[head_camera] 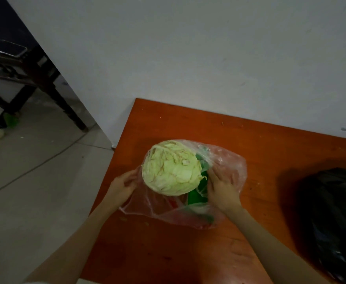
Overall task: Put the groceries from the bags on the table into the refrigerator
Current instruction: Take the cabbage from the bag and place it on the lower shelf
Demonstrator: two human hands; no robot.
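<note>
A pale green cabbage (172, 168) sits at the mouth of a clear plastic bag (231, 167) on the orange table (260, 136). Green vegetables (196, 196) and something red lie deeper in the bag, partly hidden. My left hand (123, 183) pinches the bag's left edge beside the cabbage. My right hand (221, 187) grips the plastic on the cabbage's right side, fingers curled into the bag. A black plastic bag (336, 218) lies on the table at the right.
A white wall (188, 58) runs behind the table. At the left is tiled floor (34, 181) with a cable across it, a dark wooden furniture leg (65, 107), and small green and blue items on the floor at the far left.
</note>
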